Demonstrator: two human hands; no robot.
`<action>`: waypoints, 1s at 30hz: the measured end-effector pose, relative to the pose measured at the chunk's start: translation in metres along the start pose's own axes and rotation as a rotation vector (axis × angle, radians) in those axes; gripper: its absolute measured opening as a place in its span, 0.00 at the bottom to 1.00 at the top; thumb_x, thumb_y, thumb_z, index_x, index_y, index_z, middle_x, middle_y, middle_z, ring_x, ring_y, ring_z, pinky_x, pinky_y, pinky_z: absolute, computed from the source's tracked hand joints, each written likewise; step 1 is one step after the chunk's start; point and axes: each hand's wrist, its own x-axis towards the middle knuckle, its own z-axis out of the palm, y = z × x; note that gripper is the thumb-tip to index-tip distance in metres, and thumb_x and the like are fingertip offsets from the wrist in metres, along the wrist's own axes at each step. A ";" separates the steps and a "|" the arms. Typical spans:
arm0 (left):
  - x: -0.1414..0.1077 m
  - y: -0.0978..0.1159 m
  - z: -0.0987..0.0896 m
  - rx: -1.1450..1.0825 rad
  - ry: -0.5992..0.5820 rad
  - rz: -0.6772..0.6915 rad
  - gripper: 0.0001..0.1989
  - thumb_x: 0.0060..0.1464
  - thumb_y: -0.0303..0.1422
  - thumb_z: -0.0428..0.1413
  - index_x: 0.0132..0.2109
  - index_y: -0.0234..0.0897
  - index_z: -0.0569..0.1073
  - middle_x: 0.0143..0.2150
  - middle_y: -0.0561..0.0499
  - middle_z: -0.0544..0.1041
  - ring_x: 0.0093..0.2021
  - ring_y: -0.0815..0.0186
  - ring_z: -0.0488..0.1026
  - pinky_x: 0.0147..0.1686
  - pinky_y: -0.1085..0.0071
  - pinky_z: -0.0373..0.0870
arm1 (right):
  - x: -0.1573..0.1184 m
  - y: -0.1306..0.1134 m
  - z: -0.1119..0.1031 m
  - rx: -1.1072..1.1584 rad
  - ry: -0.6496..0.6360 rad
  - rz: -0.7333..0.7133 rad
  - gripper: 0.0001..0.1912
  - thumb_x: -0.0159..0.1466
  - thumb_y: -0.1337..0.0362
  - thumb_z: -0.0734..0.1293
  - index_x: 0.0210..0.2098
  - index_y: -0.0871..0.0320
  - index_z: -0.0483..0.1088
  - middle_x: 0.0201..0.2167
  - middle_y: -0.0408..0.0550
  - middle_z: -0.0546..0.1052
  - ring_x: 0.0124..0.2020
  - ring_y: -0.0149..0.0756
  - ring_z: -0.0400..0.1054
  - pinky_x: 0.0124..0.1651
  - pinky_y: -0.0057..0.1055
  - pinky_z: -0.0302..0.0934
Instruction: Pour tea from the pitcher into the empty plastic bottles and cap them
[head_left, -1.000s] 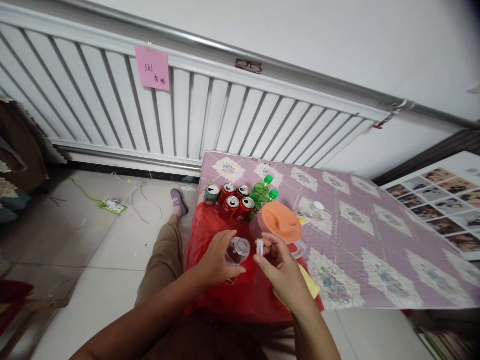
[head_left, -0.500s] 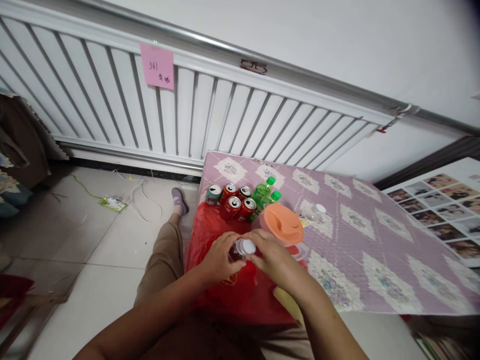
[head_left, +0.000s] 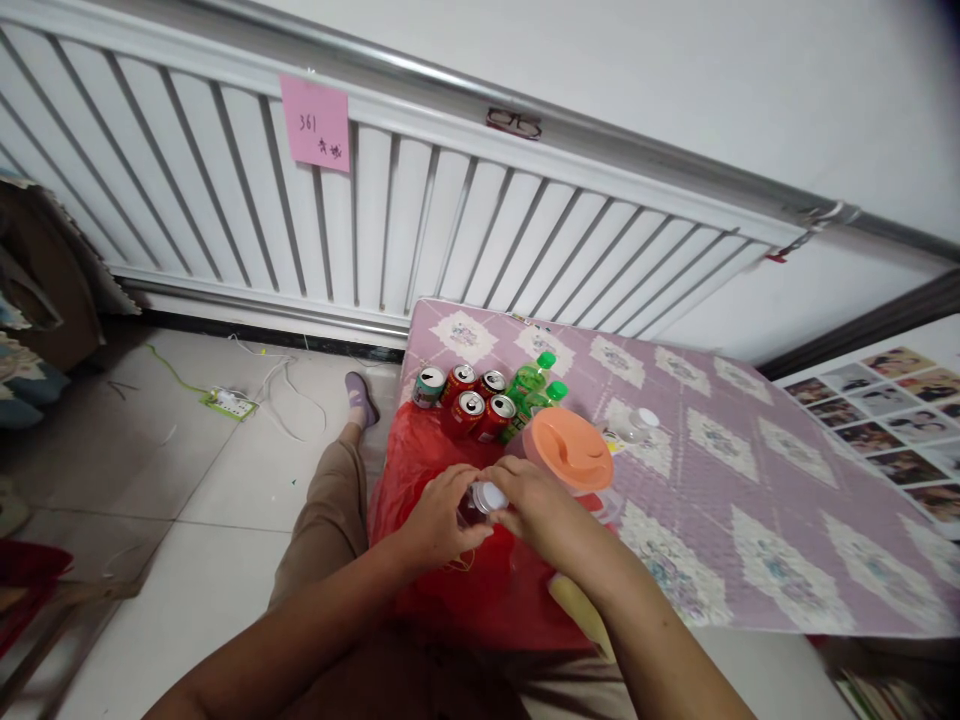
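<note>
A clear bottle with a white cap (head_left: 490, 497) stands upright between my hands, over a red plastic bag (head_left: 420, 450). My left hand (head_left: 442, 515) is wrapped round its left side. On the right, my right hand (head_left: 529, 500) grips it near the cap, the fingers bent over the top. Just beyond are several opened drink cans (head_left: 470, 404), mostly red, and green bottles (head_left: 531, 376) with green caps. A container with an orange lid (head_left: 572, 450) stands right of my right hand. The bottle's lower part is hidden by my fingers.
Another clear bottle with a white cap (head_left: 645, 420) lies on the patterned table cover (head_left: 712, 480). A yellow object (head_left: 577, 605) is under my right forearm. Behind is a white radiator (head_left: 412, 215); a power strip (head_left: 229, 403) lies on the floor.
My right hand has shifted slightly left on the bottle, its fingers covering more of the cap's edge. The whole view has moved a little.
</note>
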 end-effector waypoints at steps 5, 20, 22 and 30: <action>-0.001 0.001 0.001 0.021 -0.007 -0.015 0.32 0.43 0.29 0.66 0.56 0.37 0.67 0.59 0.38 0.71 0.59 0.49 0.68 0.58 0.49 0.66 | 0.002 0.002 -0.001 -0.010 -0.046 -0.006 0.15 0.59 0.72 0.71 0.46 0.59 0.71 0.43 0.52 0.73 0.43 0.43 0.66 0.47 0.38 0.61; 0.000 0.002 -0.002 0.017 -0.006 -0.026 0.34 0.42 0.29 0.66 0.58 0.37 0.66 0.59 0.38 0.71 0.59 0.49 0.69 0.59 0.49 0.65 | -0.010 0.003 0.004 0.236 0.156 0.035 0.17 0.62 0.68 0.69 0.51 0.58 0.71 0.45 0.53 0.74 0.46 0.43 0.70 0.51 0.41 0.65; 0.000 0.004 -0.004 0.018 -0.014 -0.033 0.34 0.43 0.29 0.66 0.58 0.37 0.66 0.59 0.38 0.71 0.59 0.49 0.69 0.59 0.48 0.65 | -0.010 0.004 0.002 0.226 0.199 0.018 0.19 0.61 0.71 0.69 0.52 0.57 0.71 0.46 0.53 0.74 0.48 0.43 0.70 0.52 0.41 0.65; 0.002 0.007 -0.007 0.007 -0.034 -0.033 0.32 0.43 0.29 0.66 0.56 0.38 0.67 0.58 0.41 0.72 0.57 0.51 0.70 0.58 0.52 0.66 | -0.007 0.001 0.005 0.141 0.140 -0.047 0.27 0.58 0.77 0.67 0.55 0.52 0.71 0.48 0.53 0.73 0.49 0.44 0.69 0.52 0.42 0.66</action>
